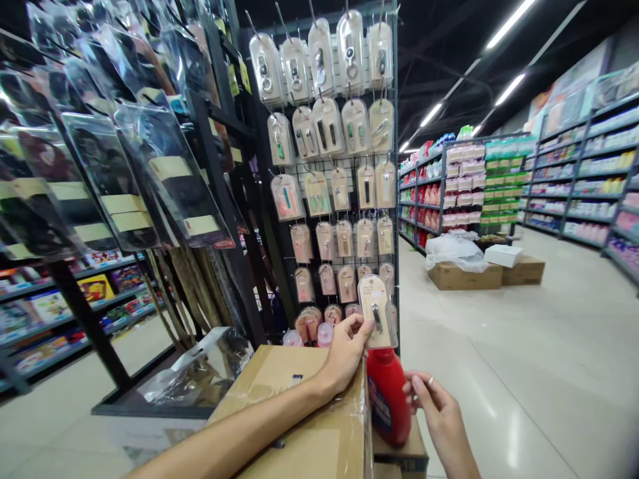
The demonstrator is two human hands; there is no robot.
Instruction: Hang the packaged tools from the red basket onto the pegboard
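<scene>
Edges first: the large taped carton (299, 436) ends on its right at the red bottle (389, 398), which is just beside that edge and in front of a lower carton (402, 459); open floor (504, 372) lies right of the bottle, while the hanging rack (352, 166) stands close behind the carton. Lettering: the blister pack (377, 311) has small print at the top of its card, unreadable; bottle label dark blue with pale letters, brand not legible. Left hand (344, 354): thumb and fingers closed on the lower left edge of the pack, held upright in front of the rack. Right hand (442, 414): below and right of the pack, fingers bent, thumb near them, fingertips by the bottle; contact and exact opening cannot be told
</scene>
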